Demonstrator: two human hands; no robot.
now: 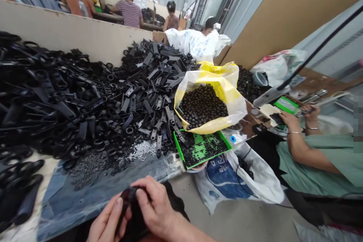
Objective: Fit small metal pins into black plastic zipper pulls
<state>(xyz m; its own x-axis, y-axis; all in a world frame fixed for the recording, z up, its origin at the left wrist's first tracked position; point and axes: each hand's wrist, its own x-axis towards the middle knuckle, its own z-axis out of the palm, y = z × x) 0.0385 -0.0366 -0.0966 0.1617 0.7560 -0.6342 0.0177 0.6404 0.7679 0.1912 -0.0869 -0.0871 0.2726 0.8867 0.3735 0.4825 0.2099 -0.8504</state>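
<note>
My left hand [106,219] and my right hand [155,204] meet low in the head view, in front of the table edge. Between them is a black plastic part [129,195], with the fingers and thumbs of both hands closed on it. Its exact shape is partly covered by my fingers. Just beyond the hands lie small dark pieces [90,164] and a scatter of silvery metal pins [143,150] on the blue-grey table cover [85,200].
A big heap of black plastic parts [93,94] covers the table. Beside it are a yellow-white bag [238,111] of dark round beads and a green tray [177,143] of tiny black pieces. A co-worker in green [320,155] works at right. Several people sit beyond the partition [85,34].
</note>
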